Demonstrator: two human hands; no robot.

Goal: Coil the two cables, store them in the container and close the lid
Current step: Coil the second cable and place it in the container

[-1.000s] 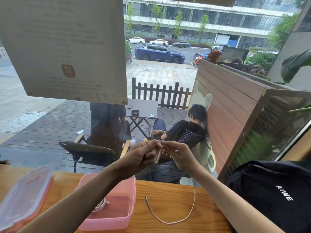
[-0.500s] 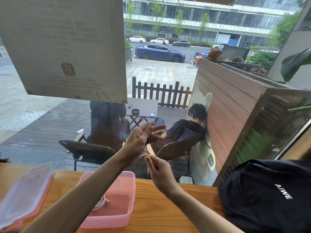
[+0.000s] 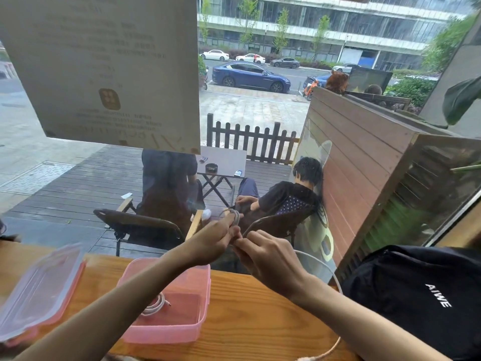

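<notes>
Above the wooden counter [image 3: 247, 316] my left hand [image 3: 212, 239] holds turns of a pale cable [image 3: 335, 280] wound round its raised fingers. My right hand [image 3: 268, 255] pinches the same cable just beside the left fingers. The loose part of this cable arcs down behind my right forearm to the counter's front edge. A pink container [image 3: 182, 332] stands open under my left forearm, with a coiled cable [image 3: 154, 306] lying inside. Its clear lid [image 3: 39, 290] rests on the counter at the left.
A black bag [image 3: 421, 295] with white lettering lies on the counter at the right. A window pane stands right behind the counter, with a paper sheet [image 3: 104, 69] stuck on it at upper left. Outside are seated people, chairs and a wooden partition.
My right hand has risen from below the left hand to beside its fingers. More turns of cable sit round my left fingers, and the loose cable now trails off to the right.
</notes>
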